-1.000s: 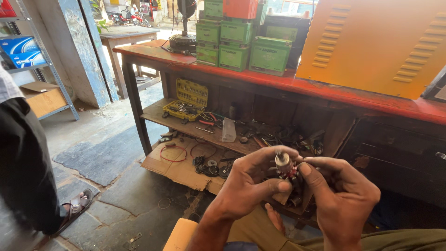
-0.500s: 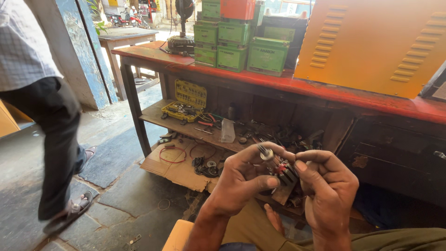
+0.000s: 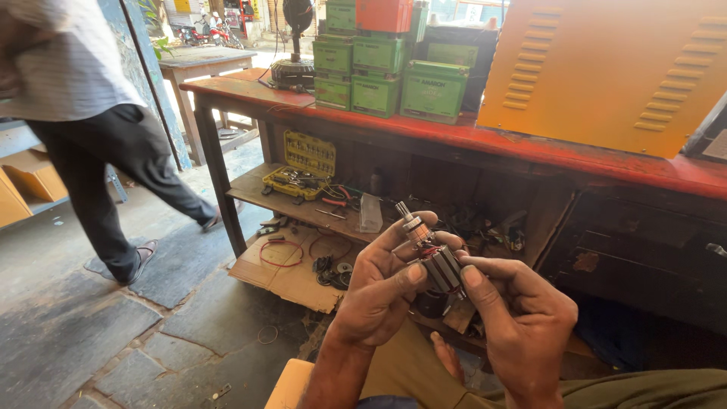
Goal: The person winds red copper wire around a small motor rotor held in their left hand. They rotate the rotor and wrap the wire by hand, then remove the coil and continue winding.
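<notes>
From the head camera I see both hands low and right of centre in the frame, closed around a small motor armature (image 3: 433, 257). My left hand (image 3: 382, 291) grips it from the left, thumb pressed on the dark laminated core and fingers curled behind the shaft. My right hand (image 3: 522, 322) clamps it from the right, thumb tip on the core's lower end, the other fingers folded under. The armature tilts, its thin shaft pointing toward the upper left.

Behind the hands runs a red-topped workbench (image 3: 575, 155), with green boxes (image 3: 394, 72) stacked at top centre and an orange louvred panel (image 3: 606, 68) at upper right. A yellow tool case (image 3: 303, 167) sits on the lower shelf. At the left edge a person in dark trousers (image 3: 98, 167) walks across the stone floor.
</notes>
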